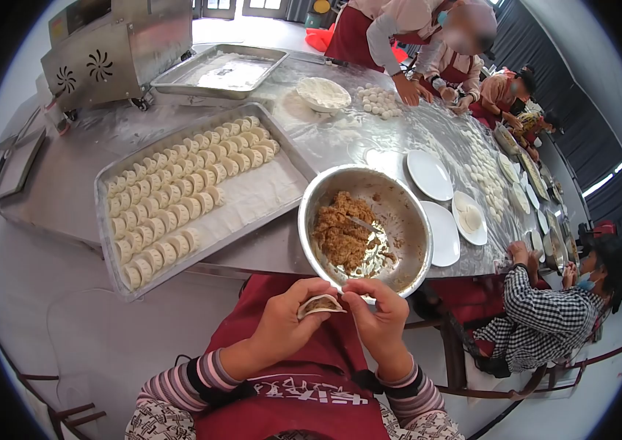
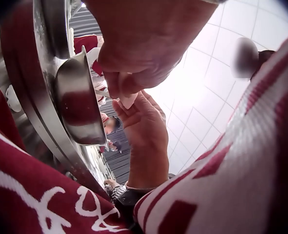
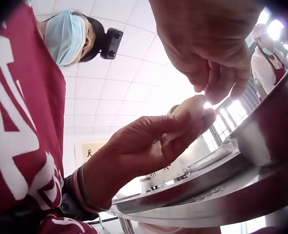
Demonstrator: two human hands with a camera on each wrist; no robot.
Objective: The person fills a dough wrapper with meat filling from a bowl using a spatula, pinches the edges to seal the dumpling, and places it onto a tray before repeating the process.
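A folded dough wrapper (image 1: 320, 305) with brown filling showing in its opening lies in the left hand (image 1: 285, 323), pinched between thumb and fingers. The right hand (image 1: 381, 323) pinches the wrapper's right end with thumb and forefinger. Just beyond both hands stands a steel bowl (image 1: 412, 220) of brown filling (image 1: 340, 235) with a utensil in it. In the left wrist view a bit of the pale wrapper (image 2: 129, 100) shows between the two hands. The right wrist view has the wrapper (image 3: 191, 108) in the left hand (image 3: 139, 146), the right hand (image 3: 212, 44) above it.
Left of the bowl, a metal tray (image 1: 293, 192) holds rows of pleated dumplings (image 1: 179, 187). White plates (image 1: 430, 174) stand right of the bowl. Farther back are a floured tray (image 1: 172, 79), a flour bowl (image 1: 323, 95), dough pieces (image 1: 378, 101) and a steel machine (image 1: 116, 59). Several people work around the table.
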